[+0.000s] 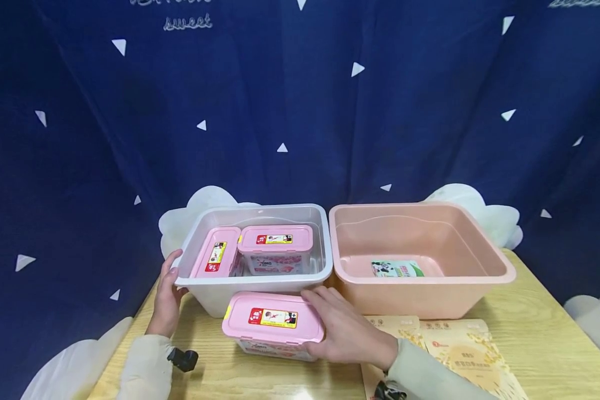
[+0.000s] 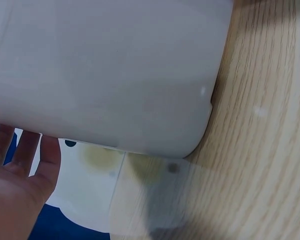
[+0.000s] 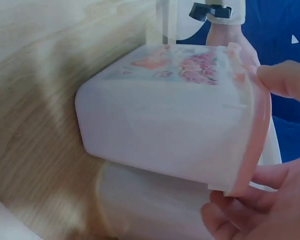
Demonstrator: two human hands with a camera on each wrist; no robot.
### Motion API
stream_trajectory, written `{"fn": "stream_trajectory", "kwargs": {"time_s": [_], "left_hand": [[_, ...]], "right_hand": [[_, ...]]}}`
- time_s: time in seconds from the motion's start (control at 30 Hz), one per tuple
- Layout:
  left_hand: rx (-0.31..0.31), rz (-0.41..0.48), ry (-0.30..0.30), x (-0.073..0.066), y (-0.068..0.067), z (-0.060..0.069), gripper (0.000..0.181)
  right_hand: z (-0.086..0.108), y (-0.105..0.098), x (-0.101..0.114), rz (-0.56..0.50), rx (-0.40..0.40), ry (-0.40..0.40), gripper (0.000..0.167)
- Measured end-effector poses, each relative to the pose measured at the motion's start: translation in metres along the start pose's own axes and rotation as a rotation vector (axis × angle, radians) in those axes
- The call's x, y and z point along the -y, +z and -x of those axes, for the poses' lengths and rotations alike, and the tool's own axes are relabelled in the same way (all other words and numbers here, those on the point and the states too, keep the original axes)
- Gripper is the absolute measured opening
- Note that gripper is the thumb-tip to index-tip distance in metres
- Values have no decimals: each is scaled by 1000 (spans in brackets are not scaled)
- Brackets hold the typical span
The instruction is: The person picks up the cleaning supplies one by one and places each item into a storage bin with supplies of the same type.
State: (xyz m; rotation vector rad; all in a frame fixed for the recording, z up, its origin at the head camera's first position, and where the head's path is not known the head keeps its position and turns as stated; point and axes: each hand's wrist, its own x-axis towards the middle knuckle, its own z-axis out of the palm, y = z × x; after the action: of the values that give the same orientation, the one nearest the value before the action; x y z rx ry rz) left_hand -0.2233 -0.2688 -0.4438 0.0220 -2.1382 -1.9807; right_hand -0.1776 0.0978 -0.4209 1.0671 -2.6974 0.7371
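Observation:
My right hand [image 1: 347, 330] grips the right end of a pink-lidded plastic box [image 1: 275, 318], its thumb and fingers on either side of the lid. In the right wrist view, the clear-walled box [image 3: 165, 120] shows a printed pink label; whether its base touches the table cannot be told. Directly behind it stands a white plastic basin [image 1: 250, 283]. At that basin's front left corner, my left hand [image 1: 166, 303] holds the rim; in the left wrist view its fingers [image 2: 51, 157] reach behind the wall's edge. Two similar boxes [image 1: 275, 244] sit inside the white basin.
A pink basin [image 1: 410, 291] stands against the white one on the right, with a small green and white packet [image 1: 396, 268] inside. Flat beige packets [image 1: 462, 355] lie before it on the wooden table [image 1: 545, 333]. A dark blue curtain [image 1: 300, 100] hangs behind.

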Motion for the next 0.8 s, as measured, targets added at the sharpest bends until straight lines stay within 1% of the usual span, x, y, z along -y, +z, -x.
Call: {"fn": "stream_trajectory", "kwargs": {"time_s": [0.07,0.17,0.23,0.3,0.5,0.57,0.63,0.8], "left_hand": [[-5,-8,-4,1,1,0,53],[-7,-2,-2,1,3,-1,53],[-10,2,-1,2,2,0,53],[-8,4,-2,2,1,1,53],[-9,-1,-7,2,3,0,53],[-12,5,-3,3,3,0,53],[-13,5,-3,2,3,0,54],[-25,13,-10,2,3,0,53]], "right_hand": [[-3,1,-1,-43,31,-14,91],[-7,5,-3,-143,60,-13,94],[-11,9,-4,-193,68,-4,95],[-12,12,-4,-216,61,15,95],[-11,17,-5,-206,43,83,95],[-11,19,-3,-182,36,102,96],[-11,20,-2,-144,30,109,97],[-13,20,0,-81,19,101,95]]}}
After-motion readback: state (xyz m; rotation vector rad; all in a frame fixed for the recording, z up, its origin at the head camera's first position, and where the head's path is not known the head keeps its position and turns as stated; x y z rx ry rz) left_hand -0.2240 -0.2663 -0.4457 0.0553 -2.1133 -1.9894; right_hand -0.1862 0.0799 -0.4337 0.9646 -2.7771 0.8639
